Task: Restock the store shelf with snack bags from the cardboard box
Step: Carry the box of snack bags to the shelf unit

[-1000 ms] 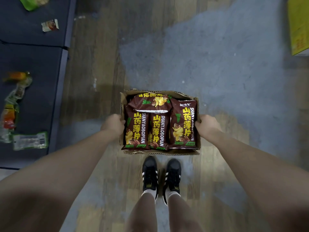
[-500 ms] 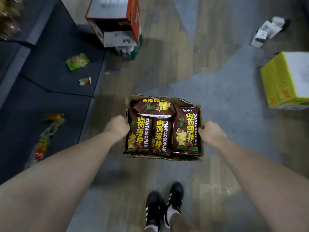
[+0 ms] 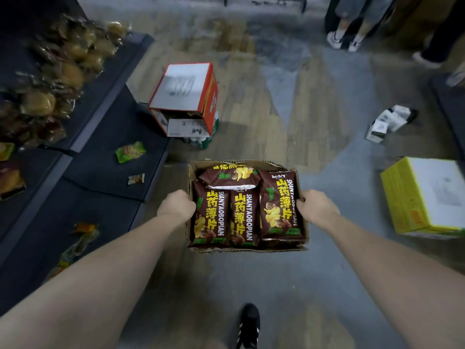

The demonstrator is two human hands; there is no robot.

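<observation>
Snack bags (image 3: 247, 210) in dark brown foil, printed with yellow characters and the word SHANYAOBOPIAN, fill the open cardboard box (image 3: 303, 222) that hangs between the two hands, clear of the floor. Three bags lie lengthwise side by side, and a fourth lies crosswise on top at the end farthest from the wrists. The left hand (image 3: 177, 206) grips the box's left wall with its fingers curled round the edge; the right hand (image 3: 315, 206) grips the right wall the same way, its fingertips touching the nearest bag.

To judge by their puffed, glossy look, the bags should be light, soft and rather slippery, and their contents probably crush easily. Each is best pinched at a sealed end or cradled flat, not squeezed across the middle. The box looks thin and its rim ragged, so the loaded weight is safest borne from both sides, or from beneath.

Out beyond the left hand runs the dark store shelf (image 3: 100, 172), stepped in tiers, with a green packet (image 3: 130, 151) and a small wrapper (image 3: 136, 179) lying loose on it and wrapped goods heaped farther along. Ahead of the hands stands a red and white carton (image 3: 186, 96); off past the right hand sits a yellow carton (image 3: 422, 197).
</observation>
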